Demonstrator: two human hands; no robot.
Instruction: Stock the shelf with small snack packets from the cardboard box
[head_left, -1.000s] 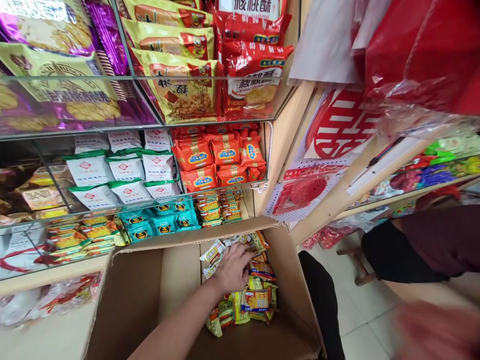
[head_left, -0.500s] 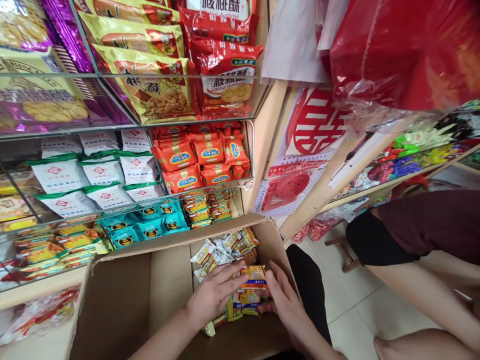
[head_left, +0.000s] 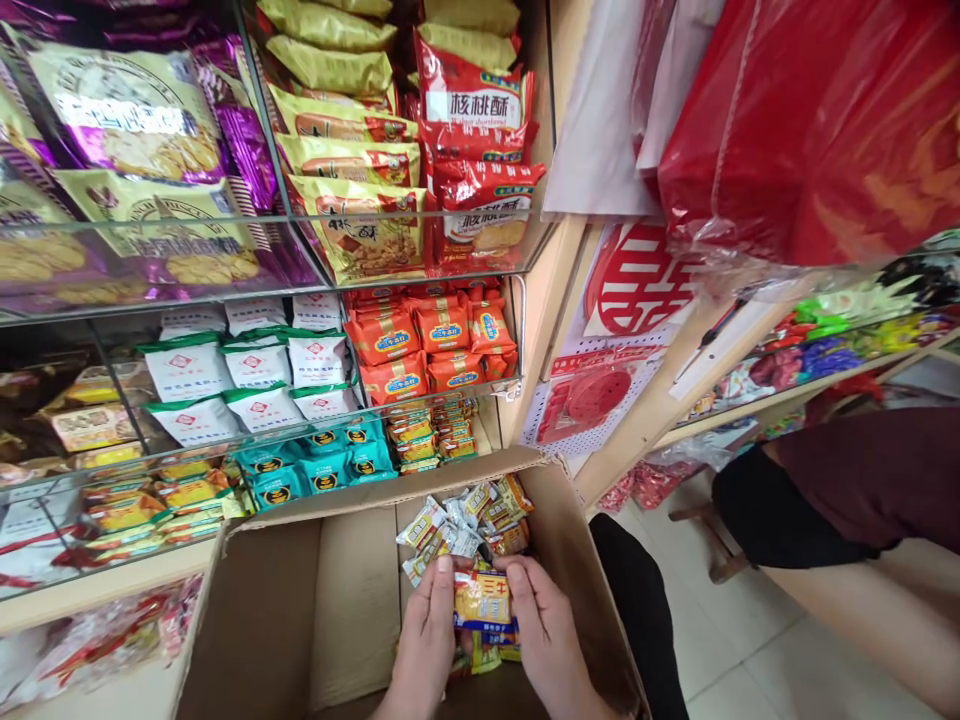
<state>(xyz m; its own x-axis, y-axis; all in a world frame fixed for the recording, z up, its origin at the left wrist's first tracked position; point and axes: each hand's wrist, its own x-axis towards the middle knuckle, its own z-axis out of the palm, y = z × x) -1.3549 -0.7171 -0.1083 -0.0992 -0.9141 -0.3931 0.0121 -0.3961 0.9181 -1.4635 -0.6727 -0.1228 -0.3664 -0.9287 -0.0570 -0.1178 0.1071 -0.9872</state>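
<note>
Between my two hands, over the cardboard box (head_left: pixel 360 610), is a small yellow and blue snack packet (head_left: pixel 481 598). My left hand (head_left: pixel 429 622) pinches its left edge, thumb on top. On the opposite edge my right hand (head_left: pixel 541 620) grips it the same way. Below it, partly hidden by the hands, lie more yellow and green packets (head_left: pixel 486 655). Several small silver and gold packets (head_left: pixel 457 522) are heaped at the box's far right corner, just beyond my fingertips.
Shelves ahead hold red walnut shortbread bags (head_left: pixel 480 215), white and green packets (head_left: pixel 255 375), orange packets (head_left: pixel 391 340) and teal packets (head_left: pixel 324 465). Red plastic bags (head_left: pixel 810 130) hang at upper right. At right, a person in black shorts (head_left: pixel 780 510) sits on a low wooden stool (head_left: pixel 716 540).
My hands have drawn closer together and now hold one packet by both sides, nearer to me. The view has shifted, so the shelves appear lower and further right.
</note>
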